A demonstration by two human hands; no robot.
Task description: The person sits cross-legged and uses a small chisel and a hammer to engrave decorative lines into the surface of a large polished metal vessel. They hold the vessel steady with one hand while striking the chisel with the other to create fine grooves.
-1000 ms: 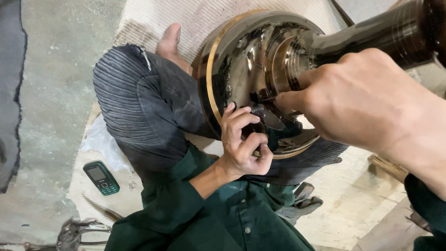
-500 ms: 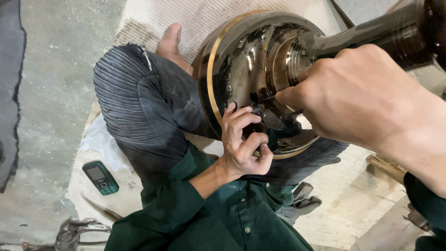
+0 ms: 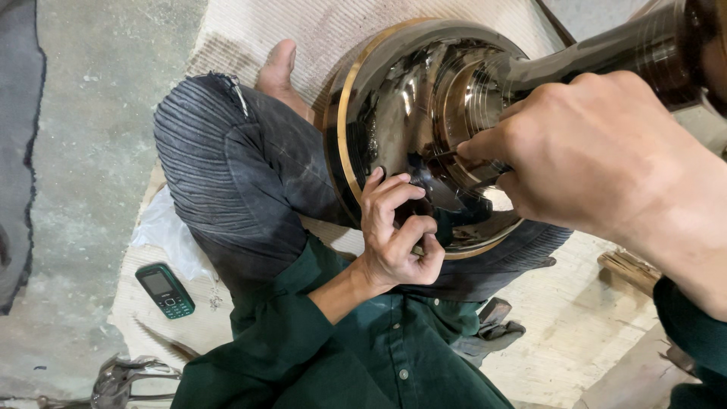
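Note:
A large polished metal vessel point(image 3: 409, 98) with a brass-coloured rim lies on its side across my lap, its long neck point(image 3: 606, 53) pointing up to the right. My left hand point(image 3: 394, 227) curls over the lower rim and presses on the shiny face. My right hand point(image 3: 598, 159) is close to the camera, pinching a thin dark tool point(image 3: 443, 157) whose tip rests on the ringed part near the neck. What lies under my right palm is hidden.
I sit cross-legged in dark trousers point(image 3: 227, 182) on a pale woven mat point(image 3: 575, 326), with a bare foot point(image 3: 276, 68) behind the vessel. A green mobile phone point(image 3: 165, 290) lies at the left beside a white rag point(image 3: 163, 231). Metal scraps point(image 3: 125, 379) sit at the bottom left and a wooden block point(image 3: 625, 269) at the right.
My right hand has shifted slightly with the tool against the vessel. My left hand and the vessel stay where they were.

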